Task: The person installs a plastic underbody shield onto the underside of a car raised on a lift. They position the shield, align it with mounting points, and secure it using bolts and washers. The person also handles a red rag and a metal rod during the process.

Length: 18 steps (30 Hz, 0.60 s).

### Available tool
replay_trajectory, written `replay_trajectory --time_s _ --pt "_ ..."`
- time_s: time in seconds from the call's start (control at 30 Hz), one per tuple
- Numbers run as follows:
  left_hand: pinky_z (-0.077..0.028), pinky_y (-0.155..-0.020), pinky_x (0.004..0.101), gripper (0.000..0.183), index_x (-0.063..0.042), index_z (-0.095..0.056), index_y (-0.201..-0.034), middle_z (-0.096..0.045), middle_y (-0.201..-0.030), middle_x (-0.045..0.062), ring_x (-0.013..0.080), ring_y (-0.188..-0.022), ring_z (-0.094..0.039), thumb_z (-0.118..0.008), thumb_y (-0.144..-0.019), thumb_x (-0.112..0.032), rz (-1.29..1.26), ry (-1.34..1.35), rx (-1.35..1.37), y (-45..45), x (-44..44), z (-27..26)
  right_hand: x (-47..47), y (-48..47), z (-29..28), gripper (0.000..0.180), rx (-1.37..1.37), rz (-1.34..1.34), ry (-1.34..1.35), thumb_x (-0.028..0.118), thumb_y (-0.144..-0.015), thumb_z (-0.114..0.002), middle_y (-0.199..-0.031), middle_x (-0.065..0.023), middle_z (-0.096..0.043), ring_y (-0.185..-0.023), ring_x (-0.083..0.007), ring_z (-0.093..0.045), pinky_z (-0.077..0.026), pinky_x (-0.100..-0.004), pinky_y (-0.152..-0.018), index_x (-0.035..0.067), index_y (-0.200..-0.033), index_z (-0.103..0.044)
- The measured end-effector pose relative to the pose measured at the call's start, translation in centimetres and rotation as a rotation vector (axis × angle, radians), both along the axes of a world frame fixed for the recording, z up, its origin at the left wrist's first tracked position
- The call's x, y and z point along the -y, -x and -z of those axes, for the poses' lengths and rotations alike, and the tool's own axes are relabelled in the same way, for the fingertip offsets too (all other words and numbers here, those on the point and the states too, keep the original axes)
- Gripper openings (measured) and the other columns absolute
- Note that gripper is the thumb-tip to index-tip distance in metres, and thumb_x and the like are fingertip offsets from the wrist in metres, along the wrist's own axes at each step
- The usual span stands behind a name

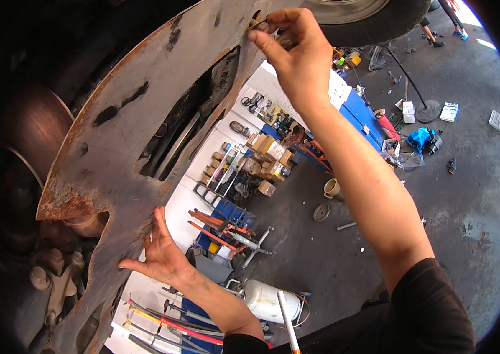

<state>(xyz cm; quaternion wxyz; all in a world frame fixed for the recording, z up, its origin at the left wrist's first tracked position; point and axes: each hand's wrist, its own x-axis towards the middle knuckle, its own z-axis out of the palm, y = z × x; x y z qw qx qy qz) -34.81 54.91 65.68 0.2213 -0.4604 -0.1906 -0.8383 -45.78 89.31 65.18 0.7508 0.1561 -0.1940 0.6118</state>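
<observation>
A rust-edged sheet-metal panel (121, 128) on a vehicle's underside slants across the left, with a long cutout and a smaller slot near its upper end. Beside that slot, my right hand (298, 53) pinches a thin dark curved piece (259, 25) between thumb and forefinger; its kind is unclear. My left hand (161, 259) lies lower down against the panel's edge, its fingers spread and nothing in its grasp. Rusty suspension parts (55, 278) show in shadow at the lower left.
A wheel (365, 22) hangs at the top. Beyond are cardboard boxes (267, 155), an orange-armed stand (232, 234), a white tank (272, 301), a blue cabinet (360, 117) and items scattered on the floor. Other people's legs (449, 22) show at the upper right. A cigarette-like white stick (287, 321) juts into the lower view.
</observation>
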Motion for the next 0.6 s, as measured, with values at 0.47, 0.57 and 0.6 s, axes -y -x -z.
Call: replay_trajectory --time_s 0.47,0.57,0.6 --pt "-0.022 -0.113 0.0703 0.146 -0.004 0.029 -0.147 0.028 -0.154 0.025 0.0532 -0.142 0.015 -0.09 -0.067 -0.03 0.002 0.029 0.001 0.1 0.3 0.0 0.0 0.0 0.2 0.036 0.096 -0.061 -0.03 0.026 -0.081 -0.082 -0.082 -0.0064 -0.071 -0.073 -0.0084 -0.064 -0.051 -0.0221 -0.064 -0.002 -0.095 -0.062" --pt "-0.022 -0.114 0.0698 0.145 -0.004 0.029 -0.147 0.027 -0.155 0.026 0.0536 -0.142 0.014 -0.089 -0.068 -0.032 -0.015 0.019 0.007 0.1 0.3 0.1 -0.8 -0.5 0.6 0.034 0.25 -0.007 -0.107 0.023 -0.083 -0.081 -0.085 -0.0052 -0.07 -0.077 -0.008 -0.063 -0.051 -0.022 -0.067 -0.002 -0.096 -0.062" --pt "-0.022 -0.114 0.0696 0.144 -0.003 0.029 -0.147 0.027 -0.155 0.026 0.0538 -0.142 0.014 -0.089 -0.068 -0.032 -0.011 0.019 0.012 0.0 0.3 0.1 -1.3 -0.8 0.8 0.028 0.249 0.01 -0.171 0.017 -0.083 -0.079 -0.083 -0.0065 -0.068 -0.073 -0.0098 -0.061 -0.05 -0.0241 -0.065 0.0 -0.098 -0.061"
